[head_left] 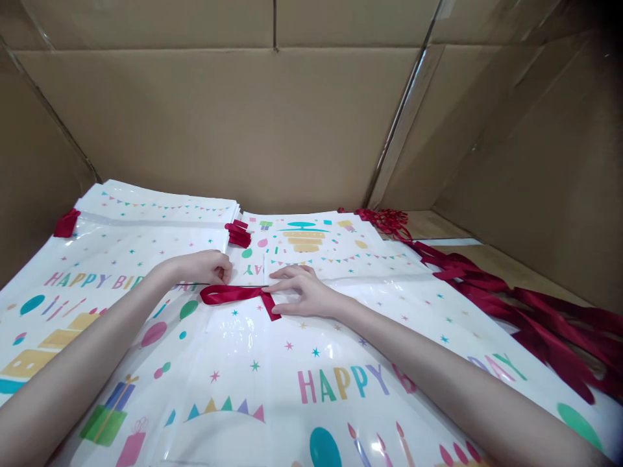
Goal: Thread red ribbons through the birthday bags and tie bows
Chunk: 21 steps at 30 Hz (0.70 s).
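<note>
A red ribbon (228, 295) lies in a loop on white glossy birthday-print sheets (233, 350), in the middle of the view. My left hand (209, 267) rests just above the loop with its fingers curled into a fist; what it holds, if anything, is hidden. At the ribbon's right end, my right hand (299, 292) has its thumb and fingertips on the ribbon where it folds downward. A thin dark line runs along the ribbon's upper edge between the hands.
Stacked printed sheets (160, 237) with red ribbon bundles (238, 233) at their edges lie at the left. Long red ribbons (545, 311) trail along the right side. Tall brown cardboard walls (219, 117) rise behind and at both sides.
</note>
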### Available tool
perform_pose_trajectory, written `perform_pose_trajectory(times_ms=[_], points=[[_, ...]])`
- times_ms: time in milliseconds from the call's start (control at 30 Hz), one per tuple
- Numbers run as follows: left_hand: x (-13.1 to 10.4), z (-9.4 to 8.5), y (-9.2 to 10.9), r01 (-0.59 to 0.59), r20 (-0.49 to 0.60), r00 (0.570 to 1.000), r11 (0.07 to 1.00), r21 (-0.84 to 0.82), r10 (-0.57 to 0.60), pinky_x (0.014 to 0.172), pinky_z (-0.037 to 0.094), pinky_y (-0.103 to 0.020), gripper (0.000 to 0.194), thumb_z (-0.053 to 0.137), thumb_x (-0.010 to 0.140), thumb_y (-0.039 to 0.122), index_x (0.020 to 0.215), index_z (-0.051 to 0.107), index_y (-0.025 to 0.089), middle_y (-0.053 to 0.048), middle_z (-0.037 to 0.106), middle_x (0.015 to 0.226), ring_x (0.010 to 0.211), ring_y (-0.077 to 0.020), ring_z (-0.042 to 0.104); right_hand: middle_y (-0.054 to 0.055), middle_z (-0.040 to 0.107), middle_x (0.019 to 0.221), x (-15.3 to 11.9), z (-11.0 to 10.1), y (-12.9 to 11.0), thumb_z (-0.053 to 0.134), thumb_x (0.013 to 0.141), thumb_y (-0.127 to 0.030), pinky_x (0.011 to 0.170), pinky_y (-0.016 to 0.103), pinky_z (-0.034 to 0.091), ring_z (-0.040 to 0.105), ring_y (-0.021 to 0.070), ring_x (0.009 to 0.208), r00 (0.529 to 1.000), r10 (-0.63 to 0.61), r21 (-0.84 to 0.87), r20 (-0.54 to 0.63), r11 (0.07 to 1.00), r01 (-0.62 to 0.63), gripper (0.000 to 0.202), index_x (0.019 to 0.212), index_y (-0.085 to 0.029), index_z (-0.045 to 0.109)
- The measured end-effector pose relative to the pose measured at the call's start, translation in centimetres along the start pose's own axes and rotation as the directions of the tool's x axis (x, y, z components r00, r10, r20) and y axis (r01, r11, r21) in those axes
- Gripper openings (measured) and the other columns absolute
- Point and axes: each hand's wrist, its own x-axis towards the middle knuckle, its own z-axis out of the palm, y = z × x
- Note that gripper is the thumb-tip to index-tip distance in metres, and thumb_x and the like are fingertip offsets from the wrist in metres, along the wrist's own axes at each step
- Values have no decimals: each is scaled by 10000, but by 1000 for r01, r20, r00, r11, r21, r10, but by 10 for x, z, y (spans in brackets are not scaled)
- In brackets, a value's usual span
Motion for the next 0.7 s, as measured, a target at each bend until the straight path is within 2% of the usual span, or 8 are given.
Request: perform_pose_trajectory(times_ms=[133,333,400,533,633,700], points=[[4,7,4,-26,-28,999,1000,15,27,611,377,-219,139,444,673,116,703,570,165,-19,573,748,703,-151,512,51,542,1270,0,1,1,656,744,-547,1042,506,184,455,271,1193,1000,-8,-14,5,1000,8,423,1125,-363,660],[24,29,23,-159,-212,968,984,-84,138,641,378,-217,119,440,804,228,756,534,174,-10,579,778,711,-138,508,52,543,1265,0,1,1,654,752,-535,1039,500,195,458,266,1187,1000,-28,-42,4,999,28,450,1172,-377,627],[24,28,23,-153,-193,972,985,-84,134,626,374,-215,121,453,799,236,755,546,173,-11,581,772,699,-137,507,57,540,1266,0,1,1,648,755,-538,1035,501,203,458,269,1186,1000,-26,-48,10,998,26,468,1191,-372,616],[11,12,10,-39,-56,998,998,-54,36,597,366,-212,154,438,701,116,737,577,172,-8,585,740,663,-134,502,64,542,1262,0,-1,-2,652,753,-532,1032,502,210,460,272,1183,1000,-9,-48,14,999,9,462,1176,-349,630],[5,7,5,-7,-60,998,999,37,10,597,347,-221,209,403,626,52,684,569,166,-15,574,719,675,-144,496,63,548,1253,0,-1,-3,666,747,-514,1034,497,210,465,265,1178,1000,-5,-37,12,999,5,460,1172,-340,633],[8,11,9,-17,-89,996,999,34,20,592,338,-222,207,391,623,45,673,550,167,-11,557,701,663,-141,484,63,551,1247,0,-1,-3,672,742,-513,1035,494,208,468,261,1174,1000,-7,-31,6,1000,7,462,1166,-332,637]])
